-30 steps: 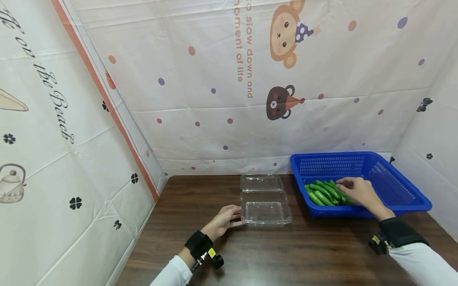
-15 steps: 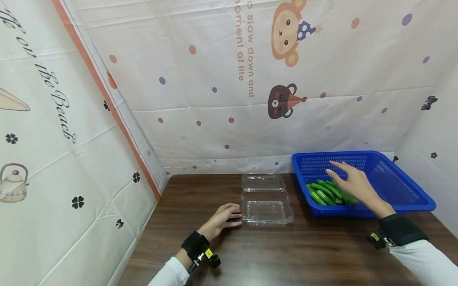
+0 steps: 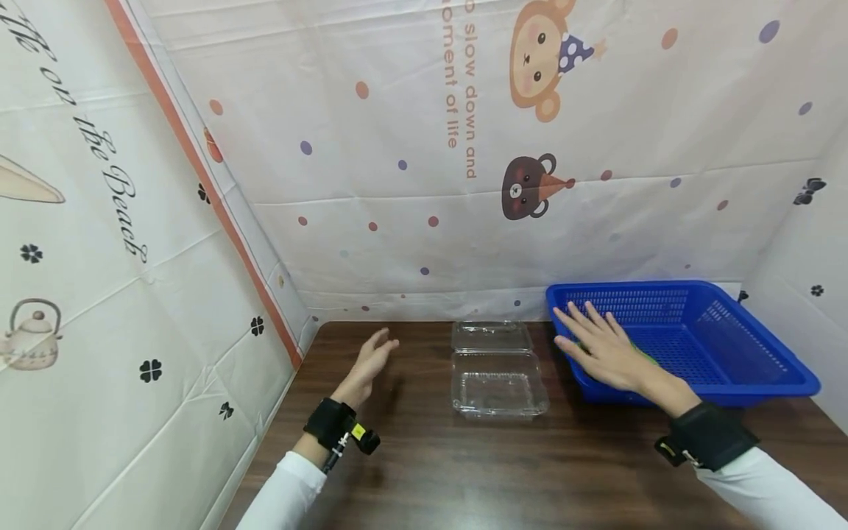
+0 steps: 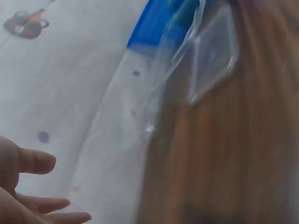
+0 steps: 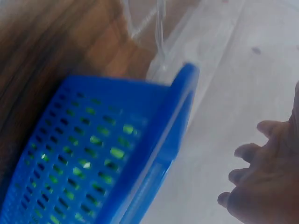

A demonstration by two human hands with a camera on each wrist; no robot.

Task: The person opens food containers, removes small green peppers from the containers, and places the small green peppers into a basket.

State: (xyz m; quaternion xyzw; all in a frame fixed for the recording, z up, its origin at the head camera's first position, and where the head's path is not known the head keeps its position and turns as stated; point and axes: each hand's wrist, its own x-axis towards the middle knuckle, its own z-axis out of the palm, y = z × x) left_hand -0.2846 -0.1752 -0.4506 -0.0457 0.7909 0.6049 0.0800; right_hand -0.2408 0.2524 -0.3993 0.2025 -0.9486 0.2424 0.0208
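In the head view a clear plastic clamshell box (image 3: 500, 384) lies with its lid (image 3: 492, 336) folded back on the table. My left hand (image 3: 368, 366) is held above the table to the left of the box, apart from it, with nothing in its fingers. Over the left end of a blue plastic basket (image 3: 715, 346) my right hand (image 3: 604, 352) spreads its fingers and holds nothing. Beneath it, the green peppers are mostly covered; a sliver of green pepper (image 3: 644, 355) shows past the hand. Through the basket's holes, green also appears in the right wrist view.
A brown wooden table (image 3: 424, 471) carries the box and the basket. Behind it hangs a white printed cloth (image 3: 371, 147), and another cloth wall (image 3: 132, 316) closes the left side. The basket's rim (image 5: 154, 144) rises beside the right hand.
My left hand has left the box's left edge and moved left and up. My right hand has risen from the peppers, opened flat and shifted left over them. The box stays put.
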